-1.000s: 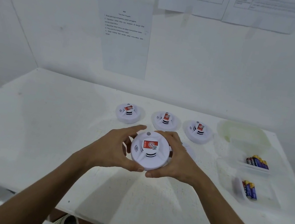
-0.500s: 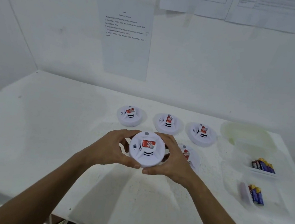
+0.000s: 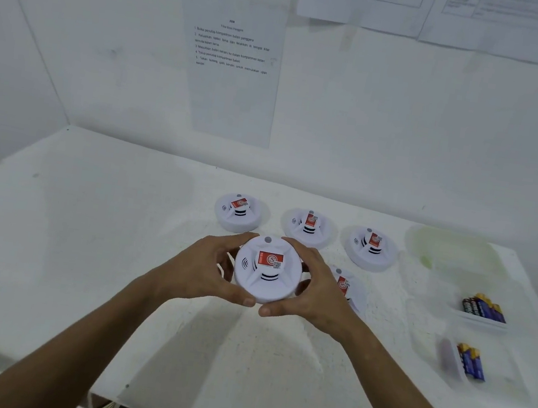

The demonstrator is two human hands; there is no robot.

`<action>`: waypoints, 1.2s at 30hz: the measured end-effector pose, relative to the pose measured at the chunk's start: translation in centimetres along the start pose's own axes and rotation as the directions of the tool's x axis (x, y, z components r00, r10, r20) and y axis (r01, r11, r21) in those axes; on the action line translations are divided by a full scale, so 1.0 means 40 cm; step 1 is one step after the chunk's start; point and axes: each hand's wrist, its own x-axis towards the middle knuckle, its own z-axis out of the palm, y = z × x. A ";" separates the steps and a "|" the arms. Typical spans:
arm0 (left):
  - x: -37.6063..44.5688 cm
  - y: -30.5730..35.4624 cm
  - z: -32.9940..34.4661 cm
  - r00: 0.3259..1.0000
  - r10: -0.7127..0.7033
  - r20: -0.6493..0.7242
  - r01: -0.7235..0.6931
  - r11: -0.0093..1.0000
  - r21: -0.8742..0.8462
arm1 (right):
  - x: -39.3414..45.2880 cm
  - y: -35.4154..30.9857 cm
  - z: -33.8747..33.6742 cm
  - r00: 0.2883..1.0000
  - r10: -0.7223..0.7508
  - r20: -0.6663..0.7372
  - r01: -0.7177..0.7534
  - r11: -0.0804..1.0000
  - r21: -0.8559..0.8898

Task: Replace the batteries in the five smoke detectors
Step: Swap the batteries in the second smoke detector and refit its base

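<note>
Smooth white plastic with a soft sheen on the held smoke detector (image 3: 266,272), topped by a glossy red printed label (image 3: 271,259). Same moulded plastic on the three detectors behind (image 3: 308,227). Matt white tabletop (image 3: 82,246), faintly grainy and scuffed. Translucent, slightly cloudy plastic for the trays (image 3: 482,322) at right, holding batteries (image 3: 483,307) in shiny blue and gold wrap. Thin matt paper for the sheets (image 3: 234,71) on the flat-painted wall.
</note>
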 end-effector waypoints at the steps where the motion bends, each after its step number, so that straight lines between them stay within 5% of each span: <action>1: 0.000 0.001 0.000 1.000 0.003 -0.002 -0.003 1.000 0.000 | -0.001 -0.002 -0.001 1.000 0.002 -0.001 -0.002 1.000 0.001; 36: 0.018 -0.017 -0.016 0.999 -0.013 -0.034 0.014 1.000 0.020 | 0.019 -0.003 -0.001 1.000 0.007 -0.004 -0.007 1.000 -0.013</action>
